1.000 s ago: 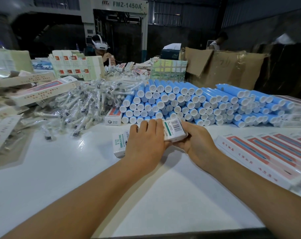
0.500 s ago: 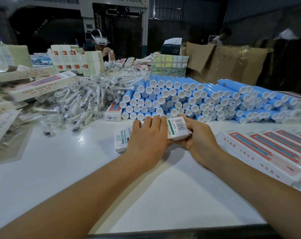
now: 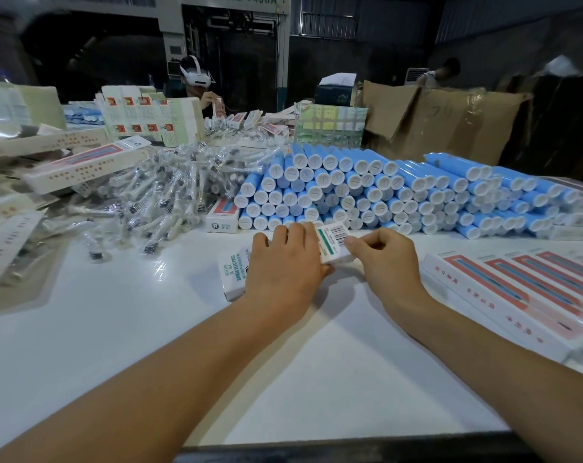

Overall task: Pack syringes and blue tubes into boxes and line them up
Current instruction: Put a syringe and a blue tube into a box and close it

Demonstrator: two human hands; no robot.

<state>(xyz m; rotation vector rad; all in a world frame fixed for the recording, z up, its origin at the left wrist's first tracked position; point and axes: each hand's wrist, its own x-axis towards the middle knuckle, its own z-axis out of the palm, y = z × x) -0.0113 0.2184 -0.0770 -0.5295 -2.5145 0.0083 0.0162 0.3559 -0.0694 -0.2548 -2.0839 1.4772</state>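
Observation:
A long white box (image 3: 332, 240) with a barcode label lies across the white table (image 3: 150, 329); its left end (image 3: 233, 272) shows printed lettering. My left hand (image 3: 283, 262) lies over the box's middle with the fingers curled round it. My right hand (image 3: 383, 259) sits at the box's right end, fingers curled, thumb and fingertips at the barcode flap. Behind the hands is a big stack of blue tubes (image 3: 367, 192) with white caps. A heap of wrapped syringes (image 3: 156, 192) lies to the left of the tubes.
A row of packed boxes (image 3: 517, 295) with red stripes lies at the right. One small box (image 3: 221, 215) stands by the tubes. Flat and loose cartons (image 3: 79, 165) pile at the left. A person with a headset (image 3: 196, 78) works across the table. Cardboard cartons (image 3: 450, 118) stand behind.
My right hand has come off the underside of the box's right end and now sits at the barcode flap with fingers curled. The left hand stays on the box.

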